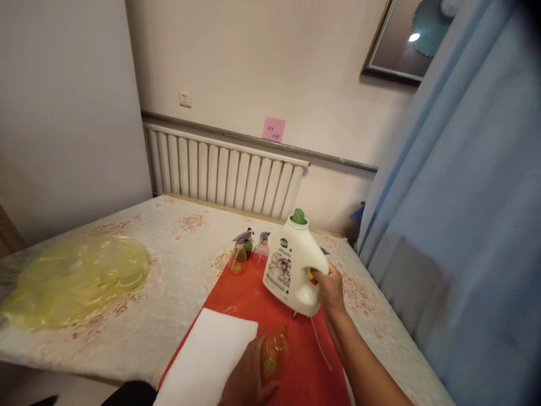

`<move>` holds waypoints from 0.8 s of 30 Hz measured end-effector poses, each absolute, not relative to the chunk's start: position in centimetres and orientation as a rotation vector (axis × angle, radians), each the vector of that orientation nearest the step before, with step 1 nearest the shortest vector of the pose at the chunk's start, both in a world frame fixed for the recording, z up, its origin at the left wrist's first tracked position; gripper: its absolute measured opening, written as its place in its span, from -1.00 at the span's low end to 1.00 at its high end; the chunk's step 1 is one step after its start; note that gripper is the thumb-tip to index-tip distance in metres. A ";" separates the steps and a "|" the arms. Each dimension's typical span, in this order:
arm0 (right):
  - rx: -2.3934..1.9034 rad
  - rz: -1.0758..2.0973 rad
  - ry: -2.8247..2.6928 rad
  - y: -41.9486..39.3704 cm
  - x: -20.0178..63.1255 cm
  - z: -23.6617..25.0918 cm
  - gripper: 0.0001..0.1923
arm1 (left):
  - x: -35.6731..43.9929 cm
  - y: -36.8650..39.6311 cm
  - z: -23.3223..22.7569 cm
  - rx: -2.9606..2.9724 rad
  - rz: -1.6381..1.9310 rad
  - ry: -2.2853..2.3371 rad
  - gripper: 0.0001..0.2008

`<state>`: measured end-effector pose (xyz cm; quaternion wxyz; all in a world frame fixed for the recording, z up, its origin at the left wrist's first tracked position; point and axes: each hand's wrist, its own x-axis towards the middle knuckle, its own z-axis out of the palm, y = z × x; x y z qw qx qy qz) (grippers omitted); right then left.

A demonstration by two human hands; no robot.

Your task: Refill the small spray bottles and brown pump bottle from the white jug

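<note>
My right hand (332, 287) grips the handle of a large pale-green detergent jug (287, 270), lifted and tilted a little over the red mat. The jug's cap is off, and a green spout shows in its mouth. Lower down, my left hand (249, 372) is wrapped around a clear yellowish bottle (275, 355) with an open neck, which stands on the red mat (240, 296). The jug is above and behind this bottle, apart from it. A white rectangular sheet or board (211, 349) lies by my left hand.
Small spray bottles with grey triggers stand at the mat's far end, among them a yellowish one (238, 258) and a pinkish one (261, 251). A yellow plastic bag (80, 276) lies on the flowered tablecloth (177, 248) at left. A blue curtain (456, 214) hangs along the right side.
</note>
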<state>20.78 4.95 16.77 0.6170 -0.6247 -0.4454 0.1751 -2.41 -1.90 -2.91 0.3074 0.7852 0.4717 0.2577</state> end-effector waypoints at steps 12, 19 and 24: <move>-1.774 0.347 -1.140 -4.3 24.2 23.6 -0.76 | -2.2 -2.2 -1.6 2.066 0.716 1.222 -0.16; -1.933 0.148 -1.498 -9.1 26.3 24.0 -0.58 | -2.0 -2.0 -2.2 2.095 0.754 1.216 -0.17; -1.880 0.216 -1.717 -11.1 26.9 22.9 -0.44 | -2.1 -2.0 -2.5 2.106 0.765 1.201 -0.18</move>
